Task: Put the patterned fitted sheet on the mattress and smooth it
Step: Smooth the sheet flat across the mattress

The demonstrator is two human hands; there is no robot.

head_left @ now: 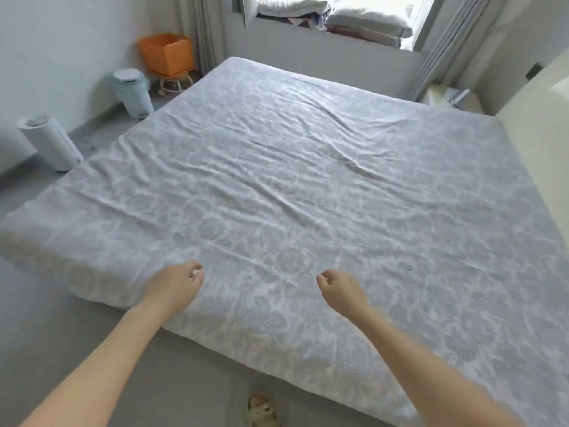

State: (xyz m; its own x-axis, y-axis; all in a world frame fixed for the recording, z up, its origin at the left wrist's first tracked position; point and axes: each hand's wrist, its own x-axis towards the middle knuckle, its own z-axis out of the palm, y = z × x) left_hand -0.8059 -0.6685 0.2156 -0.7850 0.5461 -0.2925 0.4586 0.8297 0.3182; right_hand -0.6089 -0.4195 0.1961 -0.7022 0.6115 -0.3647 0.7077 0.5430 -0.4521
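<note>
Grey sheet (pixel 292 180) x1, hands (pixel 177 286) (pixel 343 289) x2.

- The left hand (pixel 180 283) has its fingers curled over the patterned fitted sheet (pixel 308 167). The tips are smeared, so whether they pinch cloth cannot be told.
- The right hand (pixel 341 288) likewise: its fingertips are turned under, and contact with the sheet is unclear.
- Both forearms run off the bottom edge.
- The mattress is wholly covered beneath both hands.
- Right of the right hand, the frame cuts the sheet's near corner.
- Between the forearms, nearer the person than the hands, a sandal (pixel 261 409) is cropped by the bottom edge.
- Far beyond the hands, piled bedding (pixel 332 16) is cut by the top edge and washed out.
- Left of the left hand, a white cylinder (pixel 50 143) is too blurred to identify.
</note>
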